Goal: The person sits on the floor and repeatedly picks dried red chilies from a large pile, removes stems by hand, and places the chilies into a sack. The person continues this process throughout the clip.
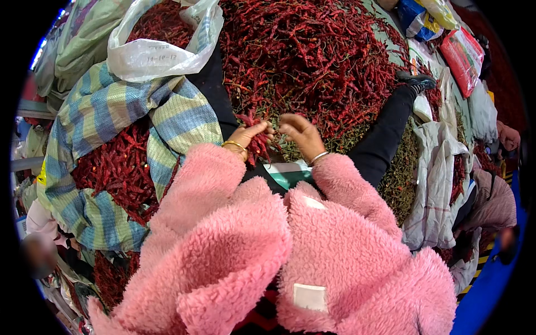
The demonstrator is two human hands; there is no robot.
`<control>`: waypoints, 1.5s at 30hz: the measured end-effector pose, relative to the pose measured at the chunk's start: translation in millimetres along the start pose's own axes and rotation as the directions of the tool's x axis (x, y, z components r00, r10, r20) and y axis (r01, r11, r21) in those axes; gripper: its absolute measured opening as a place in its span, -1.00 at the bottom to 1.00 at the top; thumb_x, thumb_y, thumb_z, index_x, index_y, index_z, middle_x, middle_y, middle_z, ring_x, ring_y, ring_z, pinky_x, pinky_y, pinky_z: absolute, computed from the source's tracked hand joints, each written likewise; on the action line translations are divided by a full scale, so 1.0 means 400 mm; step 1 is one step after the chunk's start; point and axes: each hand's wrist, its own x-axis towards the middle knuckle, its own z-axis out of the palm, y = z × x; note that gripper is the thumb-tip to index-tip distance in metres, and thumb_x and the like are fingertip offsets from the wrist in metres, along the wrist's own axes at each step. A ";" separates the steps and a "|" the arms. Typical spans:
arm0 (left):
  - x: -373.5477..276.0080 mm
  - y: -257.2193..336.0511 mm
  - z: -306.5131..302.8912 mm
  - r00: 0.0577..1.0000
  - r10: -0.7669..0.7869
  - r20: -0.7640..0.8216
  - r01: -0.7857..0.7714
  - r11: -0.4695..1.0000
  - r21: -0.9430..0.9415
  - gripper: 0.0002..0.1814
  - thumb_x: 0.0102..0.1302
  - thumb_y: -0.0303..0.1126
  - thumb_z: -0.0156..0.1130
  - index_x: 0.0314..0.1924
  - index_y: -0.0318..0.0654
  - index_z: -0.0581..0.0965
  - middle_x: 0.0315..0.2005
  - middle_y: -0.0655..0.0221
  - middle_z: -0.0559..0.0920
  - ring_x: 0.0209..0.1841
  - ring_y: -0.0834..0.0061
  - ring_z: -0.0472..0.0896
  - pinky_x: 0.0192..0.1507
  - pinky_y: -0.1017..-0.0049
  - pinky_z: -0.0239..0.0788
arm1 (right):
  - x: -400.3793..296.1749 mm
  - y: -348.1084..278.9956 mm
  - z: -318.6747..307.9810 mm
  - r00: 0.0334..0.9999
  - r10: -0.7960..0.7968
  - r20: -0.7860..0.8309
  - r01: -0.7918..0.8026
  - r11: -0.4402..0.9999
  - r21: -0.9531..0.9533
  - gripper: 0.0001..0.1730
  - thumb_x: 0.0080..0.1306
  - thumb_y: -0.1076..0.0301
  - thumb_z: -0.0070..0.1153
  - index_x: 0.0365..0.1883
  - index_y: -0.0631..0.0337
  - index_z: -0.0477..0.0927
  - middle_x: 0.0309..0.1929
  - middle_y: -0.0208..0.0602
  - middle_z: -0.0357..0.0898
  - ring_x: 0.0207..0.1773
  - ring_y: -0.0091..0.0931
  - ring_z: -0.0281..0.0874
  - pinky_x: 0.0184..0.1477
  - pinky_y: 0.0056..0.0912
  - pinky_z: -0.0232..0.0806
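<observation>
My left hand [251, 136] is closed around a bunch of dried red chilies [258, 148], which stick out above and below the fist. Beside it on the right, my right hand [302, 133] is raised with fingers curled and slightly blurred; whether anything is pinched in it is hard to see. In front of both hands spreads a large heap of dried red chilies [301, 50] with stalks. Under the hands, between my legs, lie greenish-brown chili stems [335, 144] and a white and green plastic sheet [289, 171].
At left, a blue-and-cream striped woven sack [184, 113] stands open, holding chilies [117, 167]. Beyond it is a white sack [159, 63] of chilies. My right leg [385, 130] stretches along the heap. White sacks [431, 188] lie at right, near other people [490, 197].
</observation>
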 end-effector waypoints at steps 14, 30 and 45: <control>-0.628 0.412 -0.485 0.614 0.769 -0.180 0.594 -0.300 0.746 -0.07 -0.03 -0.20 0.45 0.30 -0.23 0.16 0.15 0.08 0.33 0.19 0.15 0.31 0.18 0.28 0.18 | 0.004 0.157 -0.076 0.981 -0.102 0.163 0.191 0.417 -0.888 -0.73 0.17 0.29 0.09 -0.17 0.20 0.56 -0.31 -0.12 0.58 -0.22 -0.23 0.57 -0.20 -0.21 0.39; 0.065 0.124 0.058 0.940 0.304 0.157 -0.333 0.918 0.216 -0.75 0.33 -0.39 0.11 -0.06 -0.34 0.51 -0.21 0.28 0.62 -0.21 0.52 0.61 -0.16 0.55 0.48 | 0.058 0.200 0.079 0.881 -0.047 0.470 0.472 0.054 -0.880 -0.86 0.14 0.41 -0.02 -0.37 0.23 0.54 -0.31 -0.15 0.57 -0.33 -0.28 0.61 -0.36 -0.24 0.45; 0.143 0.016 -0.037 0.999 0.015 -0.034 -0.016 0.999 -0.028 -0.73 0.40 -0.39 -0.02 0.04 -0.33 0.43 -0.16 0.29 0.57 -0.13 0.52 0.56 -0.09 0.52 0.45 | 0.034 0.094 -0.050 0.850 0.449 0.275 -0.502 0.849 0.167 -0.78 0.34 0.25 0.02 -0.26 0.25 0.46 -0.39 -0.36 0.57 -0.68 -0.73 0.24 -0.69 -0.73 0.08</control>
